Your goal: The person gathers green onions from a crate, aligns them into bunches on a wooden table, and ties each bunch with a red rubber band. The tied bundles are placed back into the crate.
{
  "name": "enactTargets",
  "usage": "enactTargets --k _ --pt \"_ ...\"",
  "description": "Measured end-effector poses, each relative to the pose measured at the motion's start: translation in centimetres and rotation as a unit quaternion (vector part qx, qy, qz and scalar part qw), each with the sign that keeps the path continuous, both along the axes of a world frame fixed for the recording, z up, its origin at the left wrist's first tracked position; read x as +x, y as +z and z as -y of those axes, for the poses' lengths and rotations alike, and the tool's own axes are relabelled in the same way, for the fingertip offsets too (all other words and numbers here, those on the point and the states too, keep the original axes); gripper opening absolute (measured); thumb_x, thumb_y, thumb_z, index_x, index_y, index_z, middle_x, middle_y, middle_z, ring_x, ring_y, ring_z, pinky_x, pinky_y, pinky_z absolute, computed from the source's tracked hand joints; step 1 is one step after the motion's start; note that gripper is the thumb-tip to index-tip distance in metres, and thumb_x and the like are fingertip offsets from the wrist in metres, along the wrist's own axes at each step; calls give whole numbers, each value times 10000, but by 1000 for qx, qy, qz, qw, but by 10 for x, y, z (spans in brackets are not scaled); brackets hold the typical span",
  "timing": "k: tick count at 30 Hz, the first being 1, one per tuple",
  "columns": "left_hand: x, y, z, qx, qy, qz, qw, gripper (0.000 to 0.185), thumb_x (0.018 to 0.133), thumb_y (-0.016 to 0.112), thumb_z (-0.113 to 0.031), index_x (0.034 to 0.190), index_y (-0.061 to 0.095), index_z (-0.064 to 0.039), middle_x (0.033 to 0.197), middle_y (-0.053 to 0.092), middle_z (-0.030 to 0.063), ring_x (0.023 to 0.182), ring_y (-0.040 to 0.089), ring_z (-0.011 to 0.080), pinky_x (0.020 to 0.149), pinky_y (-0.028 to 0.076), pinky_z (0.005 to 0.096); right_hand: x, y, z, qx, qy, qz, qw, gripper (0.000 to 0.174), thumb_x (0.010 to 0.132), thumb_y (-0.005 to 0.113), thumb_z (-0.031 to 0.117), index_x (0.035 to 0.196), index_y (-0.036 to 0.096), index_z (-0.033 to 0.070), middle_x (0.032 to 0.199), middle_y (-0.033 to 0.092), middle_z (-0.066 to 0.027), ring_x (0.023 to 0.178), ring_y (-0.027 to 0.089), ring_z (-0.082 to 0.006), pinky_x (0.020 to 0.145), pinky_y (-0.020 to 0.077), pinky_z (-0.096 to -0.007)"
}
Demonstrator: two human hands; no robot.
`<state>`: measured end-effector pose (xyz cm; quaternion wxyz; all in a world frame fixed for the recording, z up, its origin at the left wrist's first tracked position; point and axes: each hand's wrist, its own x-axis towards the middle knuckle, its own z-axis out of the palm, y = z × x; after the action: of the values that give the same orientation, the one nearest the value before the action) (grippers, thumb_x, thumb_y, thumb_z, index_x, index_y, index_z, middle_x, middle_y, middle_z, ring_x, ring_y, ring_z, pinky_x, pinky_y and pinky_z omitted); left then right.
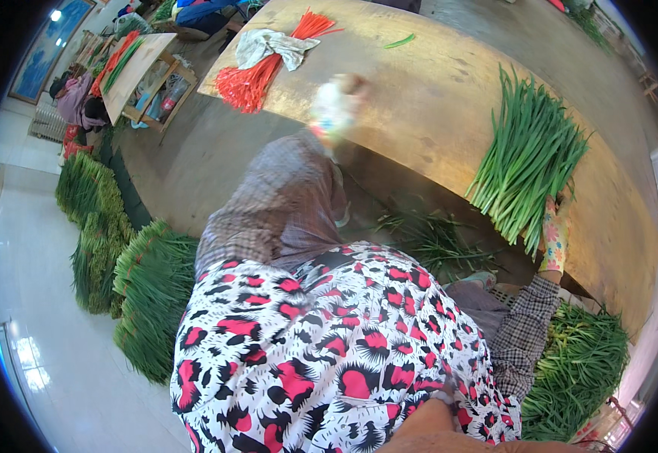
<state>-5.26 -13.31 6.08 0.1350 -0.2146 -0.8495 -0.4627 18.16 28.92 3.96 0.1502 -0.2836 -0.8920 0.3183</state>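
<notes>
A loose bunch of green leafy stalks, like garlic chives (pixel 527 158), lies on the right part of the worn wooden table (pixel 419 113). Against the side of its pale stem ends rests my right hand (pixel 554 229) in a flowered glove; its fingers are partly hidden, so its grip is unclear. My left hand (pixel 337 105), gloved and motion-blurred, is over the table's near edge, left of the middle; whether it holds anything does not show. Beyond it to the left, a bundle of red ties (pixel 249 85) lies with a pale cloth (pixel 277 48) across it. A single green leaf (pixel 400 41) lies near the far edge.
A heap of green stalks (pixel 575 368) fills a container at my right. Loose leaves (pixel 436 238) litter the floor under the table. Tied green bundles (pixel 156 300) stand at my left. Another small table (pixel 136 73) and a person in purple (pixel 77 99) are farther left.
</notes>
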Motion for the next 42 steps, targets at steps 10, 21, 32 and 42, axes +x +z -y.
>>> enactTargets --k 10,21,32,42 --pt "-9 -78 204 211 312 341 861 400 819 628 -328 1076 628 -20 897 650 89 656 571 157 590 452 302 0 -7 -11 72 -33 62 995 568 918 503 380 1409 323 157 1270 542 -169 1126 541 -354 925 419 -425" --pt "-40 -72 185 165 423 214 865 351 752 659 -262 1006 642 -21 891 667 130 787 629 271 730 486 382 -1 3 20 44 -27 19 998 589 908 498 289 1443 272 191 1272 525 -195 1141 533 -354 956 404 -412" --pt "-45 -49 176 -162 409 107 892 418 822 547 -471 941 701 -101 937 669 172 929 638 333 828 479 416 -2 5 32 87 -44 55 994 565 928 483 272 1431 273 121 1293 522 -174 1165 519 -340 943 412 -419" --pt "47 26 178 -24 328 155 932 310 812 615 -371 975 707 -123 931 692 109 888 661 284 793 503 361 -7 -10 35 94 15 3 995 540 925 495 303 1396 329 99 1188 558 -194 1048 555 -347 850 433 -427"
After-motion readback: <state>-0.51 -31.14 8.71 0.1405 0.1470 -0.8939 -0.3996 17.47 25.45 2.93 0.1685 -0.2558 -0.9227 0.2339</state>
